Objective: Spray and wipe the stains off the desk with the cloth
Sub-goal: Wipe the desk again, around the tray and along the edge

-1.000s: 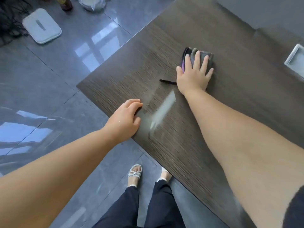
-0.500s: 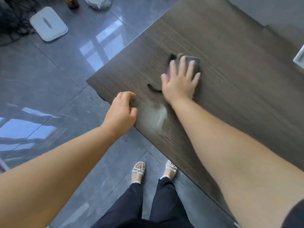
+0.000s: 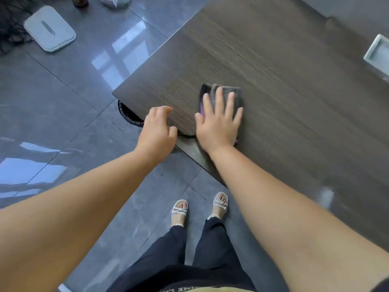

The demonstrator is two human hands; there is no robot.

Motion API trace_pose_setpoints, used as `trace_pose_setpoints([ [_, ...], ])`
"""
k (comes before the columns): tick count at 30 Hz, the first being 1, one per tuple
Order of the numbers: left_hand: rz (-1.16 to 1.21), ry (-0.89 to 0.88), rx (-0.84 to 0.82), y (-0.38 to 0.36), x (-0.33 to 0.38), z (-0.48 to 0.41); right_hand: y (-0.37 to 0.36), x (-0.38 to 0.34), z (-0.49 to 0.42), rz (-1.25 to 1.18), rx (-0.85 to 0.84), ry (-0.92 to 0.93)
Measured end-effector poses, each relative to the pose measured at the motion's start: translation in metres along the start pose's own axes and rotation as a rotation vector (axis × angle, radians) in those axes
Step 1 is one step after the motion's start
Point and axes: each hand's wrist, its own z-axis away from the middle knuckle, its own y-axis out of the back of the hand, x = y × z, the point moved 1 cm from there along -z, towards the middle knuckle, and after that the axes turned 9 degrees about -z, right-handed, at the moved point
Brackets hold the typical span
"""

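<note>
The cloth (image 3: 234, 94), dark grey with a purple edge showing on its left side, lies folded flat on the table (image 3: 284, 66) close to the near edge and not far from the table's left corner. The right hand (image 3: 219, 125) lies palm down on it, fingers straight and spread, pressing it onto the dark wood-grain top; only the far part of the cloth shows beyond the fingertips. A thin dark strand (image 3: 187, 134) curves out from under this hand toward the left hand (image 3: 156, 133), which rests at the table's edge just beside it, fingers loosely curled and holding nothing. A pale damp-looking patch (image 3: 190, 148) sits on the table edge between the two wrists. A metal-framed recess (image 3: 377, 54) is set in the top at far right. Below the left corner, a bin with a black liner (image 3: 128, 115) stands on the grey tiled floor (image 3: 63, 106), with a white flat pad (image 3: 49, 31) farther off. The person's sandals (image 3: 179, 209) stand near the table.
</note>
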Motion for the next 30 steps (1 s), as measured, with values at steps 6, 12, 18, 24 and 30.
trace_pose_setpoints([
  [6, -0.06, -0.116, -0.015, -0.014, 0.021, 0.014, 0.021, 0.073, 0.104, 0.021, -0.082, 0.448],
  [12, -0.09, -0.303, -0.132, -0.043, 0.055, 0.041, 0.031, 0.087, 0.09, -0.002, 0.149, -0.452],
  [18, -0.145, -0.313, -0.135, -0.056, 0.069, 0.048, 0.028, 0.098, 0.155, 0.05, -0.09, 0.314],
  [24, -0.225, -0.428, -0.238, -0.079, 0.102, 0.065, 0.076, 0.225, 0.194, 0.029, 0.036, -0.437],
  [30, -0.282, -0.511, -0.296, -0.104, 0.137, 0.08, 0.048, 0.146, 0.166, 0.009, 0.147, -0.482],
])
